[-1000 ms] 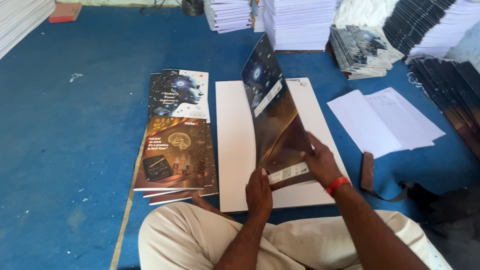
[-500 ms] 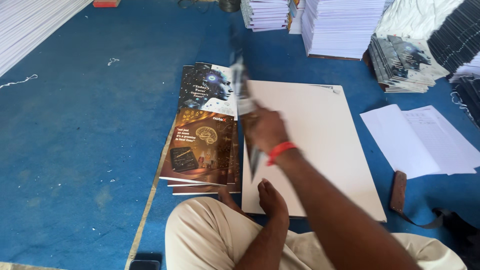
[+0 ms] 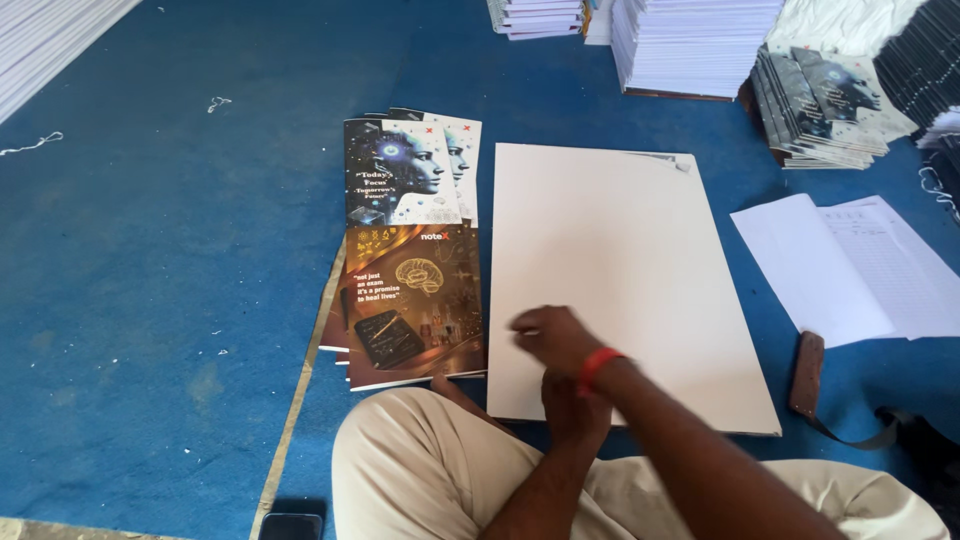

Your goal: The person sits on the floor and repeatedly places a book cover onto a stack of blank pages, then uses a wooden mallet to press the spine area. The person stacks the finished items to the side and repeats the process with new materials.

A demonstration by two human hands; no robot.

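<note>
You were between covers, your empty right hand (image 3: 555, 338) loosely curled over the white board's (image 3: 620, 280) near edge, left hand (image 3: 572, 405) resting empty; next needed another printed cover (image 3: 412, 305).

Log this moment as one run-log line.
right hand: empty, on white board | left hand: at board's near edge | printed covers: stacked left of board | floor: blue mat

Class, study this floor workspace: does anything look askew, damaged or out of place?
Yes. The printed covers left of the white board are fanned unevenly, edges not squared. The board's far right corner looks bent. String scraps lie loose on the blue mat.
</note>
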